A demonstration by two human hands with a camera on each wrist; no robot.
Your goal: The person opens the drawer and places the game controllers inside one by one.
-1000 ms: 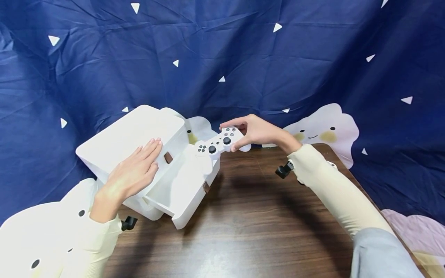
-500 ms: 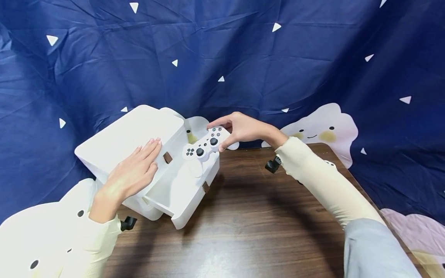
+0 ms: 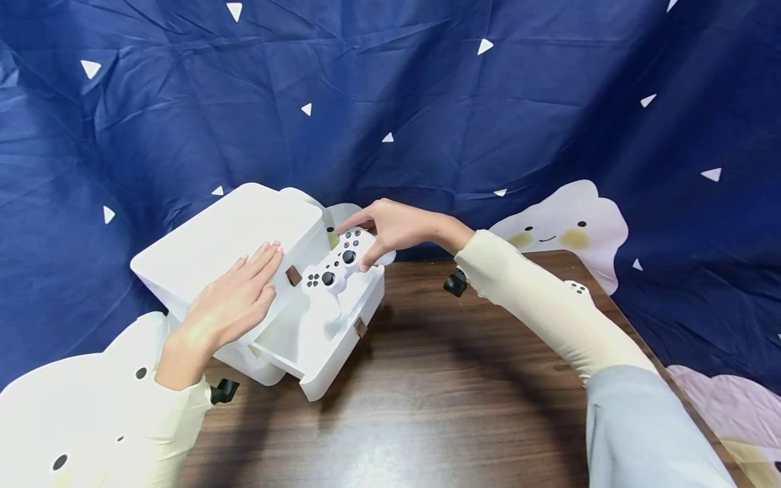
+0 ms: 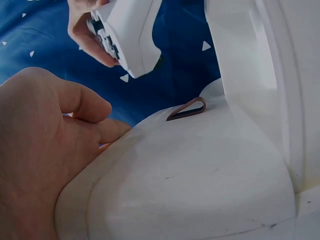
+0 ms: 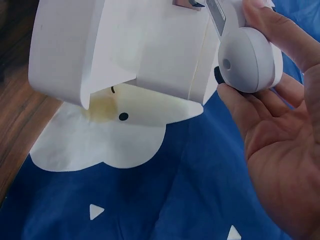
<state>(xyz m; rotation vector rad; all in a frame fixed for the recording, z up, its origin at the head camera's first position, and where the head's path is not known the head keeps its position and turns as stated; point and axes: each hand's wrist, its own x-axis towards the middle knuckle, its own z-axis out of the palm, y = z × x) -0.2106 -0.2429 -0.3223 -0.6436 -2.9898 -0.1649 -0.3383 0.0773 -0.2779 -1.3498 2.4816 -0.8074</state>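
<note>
In the head view a white drawer box [image 3: 226, 230] stands on the table, its lower drawer [image 3: 334, 362] pulled out. My left hand [image 3: 228, 295] lies with straight fingers on the box top, near its front edge. Above the drawer, my right hand [image 3: 399, 224] grips one end of a white game controller [image 3: 337, 264] between thumb and fingers. The controller's buttons and black sticks face up toward the head camera. From the right wrist view, a rounded grip of the controller [image 5: 245, 60] shows between the fingers. The left wrist view has the controller [image 4: 132, 35] beyond the left hand.
A second white object with dark buttons [image 3: 576, 287] sits on the wooden table [image 3: 427, 379] at the right, partly hidden by my right sleeve. Brown pull tabs mark the upper drawer [image 3: 293, 275] and the lower one. A blue cloth [image 3: 427, 88] hangs behind.
My right hand has carried the controller leftward and slightly down, further over the pulled-out drawer. The left hand and the box have stayed in place. More of the object at the right now shows.
</note>
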